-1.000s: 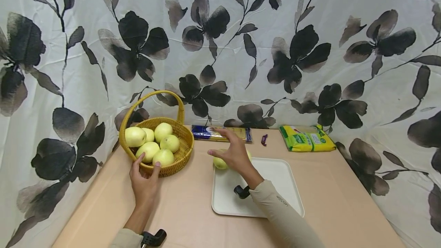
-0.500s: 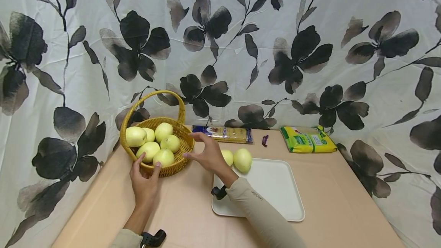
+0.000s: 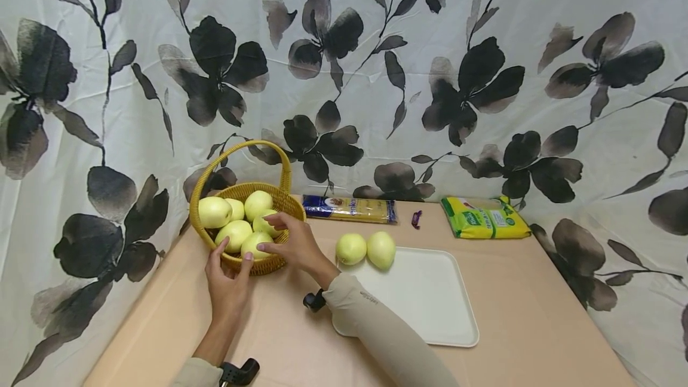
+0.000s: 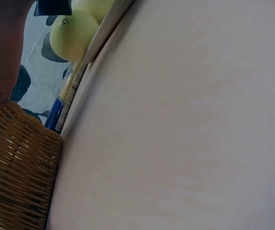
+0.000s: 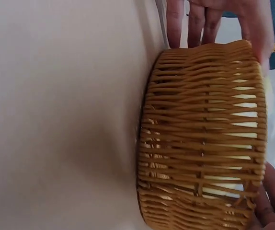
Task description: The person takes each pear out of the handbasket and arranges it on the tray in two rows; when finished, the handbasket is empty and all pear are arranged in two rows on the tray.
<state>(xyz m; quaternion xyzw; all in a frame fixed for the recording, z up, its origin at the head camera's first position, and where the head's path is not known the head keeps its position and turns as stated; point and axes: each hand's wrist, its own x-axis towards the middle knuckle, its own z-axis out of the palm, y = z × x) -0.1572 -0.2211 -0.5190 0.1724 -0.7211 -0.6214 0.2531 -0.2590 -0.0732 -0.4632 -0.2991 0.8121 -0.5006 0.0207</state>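
Observation:
My left hand (image 3: 226,291) rests against the near left of a yellow wicker basket (image 3: 294,211). In the right wrist view this left hand (image 5: 214,19) has fairly straight fingers on the basket wall (image 5: 200,124). Pale yellow-green, apple-like fruits (image 3: 215,212) fill much of the basket. My right hand (image 3: 301,246) is over its right side, thumb and fingers spread around the near-right fruit (image 3: 254,243); contact is unclear. Two similar fruits, one left (image 3: 351,249) and one right (image 3: 381,250), sit side by side at the far left corner of a white tray (image 3: 430,297).
Behind the tray lie a blue and yellow long packet (image 3: 349,209), a small purple-wrapped sweet (image 3: 416,219) and a green and yellow packet (image 3: 484,218). A flower-printed cloth (image 3: 376,76) hangs behind the table (image 3: 537,315). The basket's tall handle (image 3: 242,144) arches above it.
My right hand has left the fruits on the tray and moved left, to over the basket. The left hand has stayed at the basket.

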